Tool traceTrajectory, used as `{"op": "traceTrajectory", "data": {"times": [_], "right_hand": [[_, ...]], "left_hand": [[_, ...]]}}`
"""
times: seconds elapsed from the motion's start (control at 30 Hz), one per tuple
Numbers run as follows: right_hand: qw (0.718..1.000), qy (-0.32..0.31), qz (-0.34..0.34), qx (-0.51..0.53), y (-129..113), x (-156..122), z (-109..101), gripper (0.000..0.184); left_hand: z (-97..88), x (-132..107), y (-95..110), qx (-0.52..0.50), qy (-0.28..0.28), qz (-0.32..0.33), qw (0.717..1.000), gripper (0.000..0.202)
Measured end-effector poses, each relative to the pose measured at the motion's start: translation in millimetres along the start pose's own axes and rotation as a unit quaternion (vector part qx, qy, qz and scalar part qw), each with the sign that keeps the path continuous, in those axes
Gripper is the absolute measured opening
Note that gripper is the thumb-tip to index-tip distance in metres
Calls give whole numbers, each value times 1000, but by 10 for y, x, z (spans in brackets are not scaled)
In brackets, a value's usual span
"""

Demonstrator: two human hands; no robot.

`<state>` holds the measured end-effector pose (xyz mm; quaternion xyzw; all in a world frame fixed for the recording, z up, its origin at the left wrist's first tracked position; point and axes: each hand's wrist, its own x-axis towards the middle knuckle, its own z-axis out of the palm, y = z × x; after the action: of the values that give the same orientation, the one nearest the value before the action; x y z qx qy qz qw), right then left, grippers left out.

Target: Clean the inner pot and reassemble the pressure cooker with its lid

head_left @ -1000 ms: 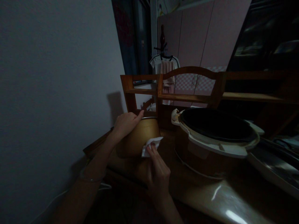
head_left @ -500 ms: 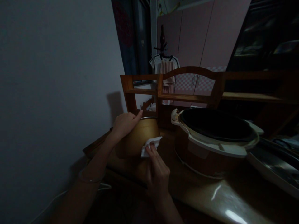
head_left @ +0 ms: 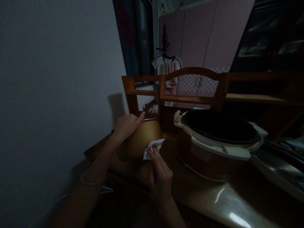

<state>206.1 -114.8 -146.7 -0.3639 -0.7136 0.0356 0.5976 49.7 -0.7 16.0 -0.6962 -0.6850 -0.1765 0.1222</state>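
A gold-coloured cooker inner pot with a metal rim stands tilted on the left part of the table. My left hand grips it at the rim, thumb along the top edge and the other fingers hidden. A folded white tissue lies against the pot's lower right side. My right hand presses it there with the fingertips together. To the right of both hands sits a round cooker body with a pale rim and a dark opening.
The table has a wooden shelf unit along its back. A pale tray-like object lies at the right, beside the cooker. On the left, a wall stands close to my left arm. A white cable hangs below the table edge.
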Motion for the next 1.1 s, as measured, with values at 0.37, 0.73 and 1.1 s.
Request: {"op": "traceTrajectory", "data": {"times": [0.37,0.73,1.1], "right_hand": [[1000,-4,-1,-3,-17,10,-14,62],[1000,-3,2,1,-7,-2,2,66],[1000,-1,-3,-7,-19,16,-9,66]], "left_hand": [[-8,-5,3,1,1,8,1000,91],[-1,6,-13,-6,-7,1,1000,91],[-5,4,-22,-6,0,7,1000,92]]}}
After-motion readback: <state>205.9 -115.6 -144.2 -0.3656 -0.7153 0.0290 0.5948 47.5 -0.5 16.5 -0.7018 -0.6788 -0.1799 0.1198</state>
